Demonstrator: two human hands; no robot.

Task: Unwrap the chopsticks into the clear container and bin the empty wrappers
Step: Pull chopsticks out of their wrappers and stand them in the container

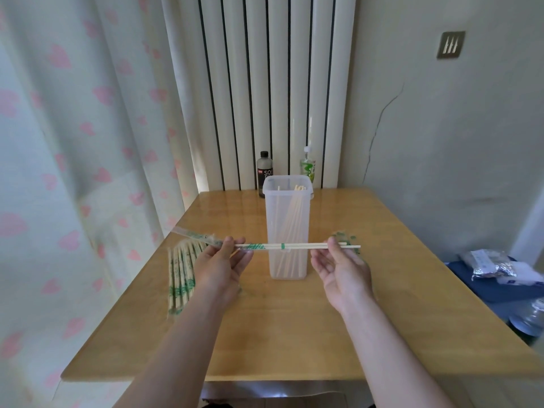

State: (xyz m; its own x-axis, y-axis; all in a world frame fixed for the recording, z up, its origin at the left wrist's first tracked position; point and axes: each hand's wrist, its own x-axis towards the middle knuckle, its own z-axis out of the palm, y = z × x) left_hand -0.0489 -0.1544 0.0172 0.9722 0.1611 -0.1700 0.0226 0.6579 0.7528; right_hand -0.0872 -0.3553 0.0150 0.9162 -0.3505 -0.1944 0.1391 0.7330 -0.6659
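A pair of bamboo chopsticks [297, 246] lies level between my hands, in front of the tall clear container [287, 228]. My right hand [341, 266] pinches the pair near its right end. My left hand [219, 263] pinches the clear green-printed wrapper [195, 235], which trails off to the left and still covers the left tips. Several unwrapped chopsticks stand inside the container. A pile of wrapped chopsticks [181, 275] lies on the wooden table [294, 334] at the left, partly behind my left forearm.
A dark bottle [264, 172] and a green pouch [308, 167] stand behind the container, by the radiator. A curtain hangs at the left. A blue surface with foil packets [494, 267] sits to the right of the table.
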